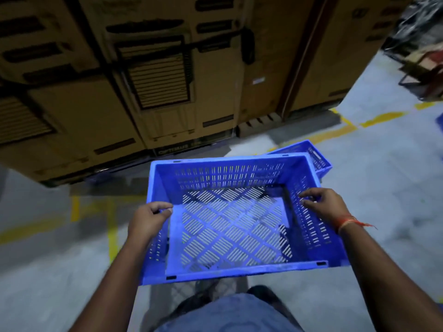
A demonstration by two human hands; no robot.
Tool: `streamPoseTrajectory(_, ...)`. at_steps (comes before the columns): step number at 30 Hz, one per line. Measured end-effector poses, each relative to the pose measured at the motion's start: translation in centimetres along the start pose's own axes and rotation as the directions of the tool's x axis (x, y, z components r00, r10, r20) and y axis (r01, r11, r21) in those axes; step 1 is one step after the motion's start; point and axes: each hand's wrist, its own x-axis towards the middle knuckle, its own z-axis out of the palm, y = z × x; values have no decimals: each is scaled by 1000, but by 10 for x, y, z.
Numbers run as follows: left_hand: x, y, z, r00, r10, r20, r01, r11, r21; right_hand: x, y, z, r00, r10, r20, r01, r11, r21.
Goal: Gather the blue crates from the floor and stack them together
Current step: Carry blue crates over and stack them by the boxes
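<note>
While both hands grip its side rims, left hand [148, 218] and right hand [322, 203], the crate [236, 221] hangs above the floor [374, 178]; a second crate [311, 155] lies beyond its far right corner.

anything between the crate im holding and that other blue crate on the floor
Nothing visible. Both hands, left hand and right hand, grip the held crate by its side rims; the second crate lies just beyond its far right corner, partly hidden behind it.
</note>
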Motion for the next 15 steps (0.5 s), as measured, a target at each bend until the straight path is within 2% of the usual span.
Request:
streamPoseTrajectory(7,72,72,87,994,69,86,-71,997,22,49,57,-46,988,130,-78,-123,989,84)
streamPoseTrajectory(15,106,159,238,991,78,112,-90,991,103,137,177,-117,982,167,-83,-154,976,152)
